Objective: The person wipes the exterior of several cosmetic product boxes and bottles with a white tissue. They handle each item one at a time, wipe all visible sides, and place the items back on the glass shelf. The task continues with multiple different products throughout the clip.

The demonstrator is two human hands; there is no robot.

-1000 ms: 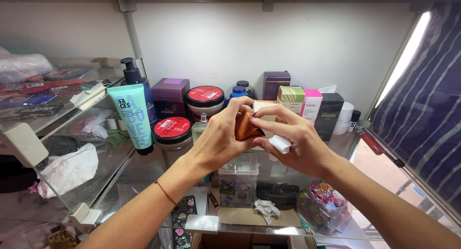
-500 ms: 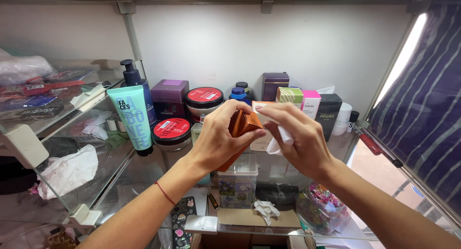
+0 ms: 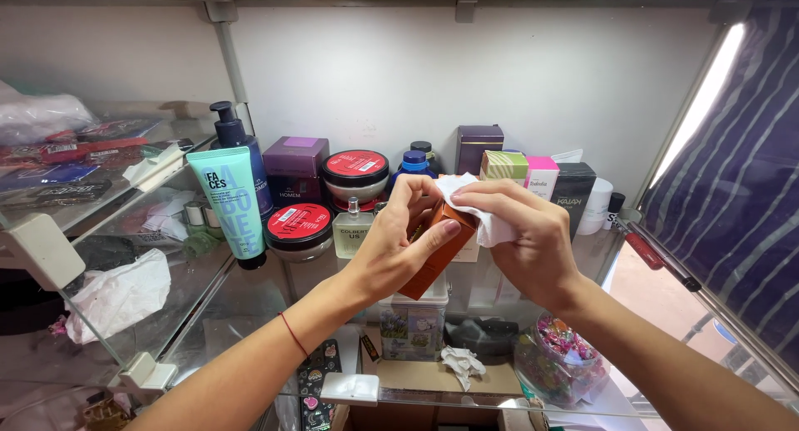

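My left hand (image 3: 399, 244) grips a small orange-brown carton (image 3: 434, 252) and holds it tilted above a glass shelf (image 3: 250, 294). My right hand (image 3: 528, 240) presses a white cloth (image 3: 483, 219) against the carton's upper end. Both hands meet in the middle of the view, in front of a row of cosmetics. Much of the carton is hidden by my fingers.
On the shelf stand a teal tube (image 3: 231, 202), a dark pump bottle (image 3: 233, 148), a purple box (image 3: 295, 169), red-lidded jars (image 3: 356, 171), a clear perfume bottle (image 3: 352, 230) and coloured cartons (image 3: 541, 177). Below lie a small printed box (image 3: 412, 327) and a bag of sweets (image 3: 559, 360).
The carton has tipped more upright in my left hand, and my right hand with the cloth has shifted to its top end.
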